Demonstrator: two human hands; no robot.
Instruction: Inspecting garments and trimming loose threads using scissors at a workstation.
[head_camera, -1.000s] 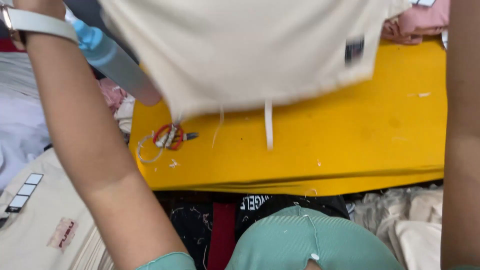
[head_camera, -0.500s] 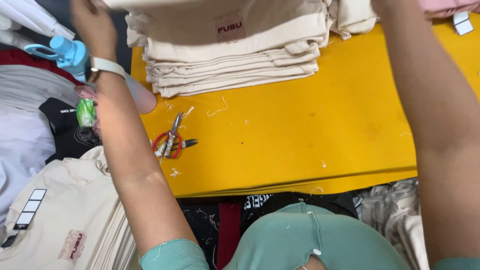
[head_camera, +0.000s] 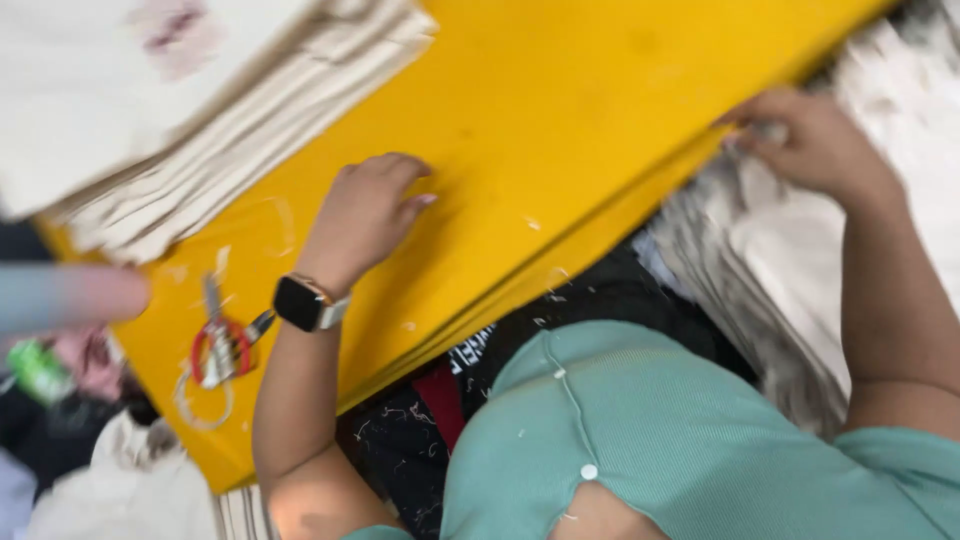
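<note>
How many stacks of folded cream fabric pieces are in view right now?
2: one stack of folded cream fabric on the yellow table at upper left, and one pale, blurred stack off the table's edge under the right hand. Others may lie out of frame.

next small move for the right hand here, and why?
Probably close the right hand on the top cream piece of the pile of cloth beside the yellow table and lift it. The fingers already rest at the pile's edge, and the left hand lies flat and empty on the table. The blur hides the grip.
</note>
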